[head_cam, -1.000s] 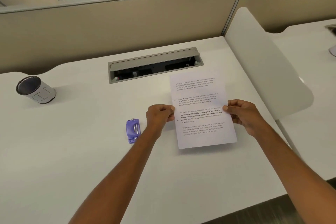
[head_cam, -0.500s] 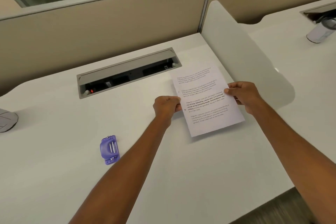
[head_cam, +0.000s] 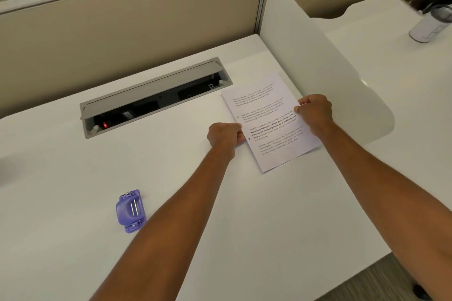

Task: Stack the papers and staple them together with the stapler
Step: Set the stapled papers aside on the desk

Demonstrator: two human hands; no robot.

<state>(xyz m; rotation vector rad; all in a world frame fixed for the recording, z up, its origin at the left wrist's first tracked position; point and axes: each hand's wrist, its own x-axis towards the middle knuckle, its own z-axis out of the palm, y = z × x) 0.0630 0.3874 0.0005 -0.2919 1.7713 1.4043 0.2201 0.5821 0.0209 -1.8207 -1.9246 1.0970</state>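
Note:
The papers (head_cam: 269, 122), white sheets with printed text, are held just above the white desk (head_cam: 220, 227), tilted clockwise. My left hand (head_cam: 225, 135) pinches their left edge and my right hand (head_cam: 315, 111) pinches the right edge. How many sheets are in the stack cannot be made out. A small purple stapler (head_cam: 130, 210) lies on the desk to the lower left, beside my left forearm and apart from both hands.
An open grey cable box (head_cam: 154, 100) is set into the desk behind the papers. A white rounded divider (head_cam: 318, 68) stands to the right, with a beige partition wall (head_cam: 122, 27) behind. A clear cup (head_cam: 430, 24) stands on the neighbouring desk.
The view has swung to the right and down. Both hands keep their hold on the papers, which are now rotated further clockwise. The stapler has not moved on the desk.

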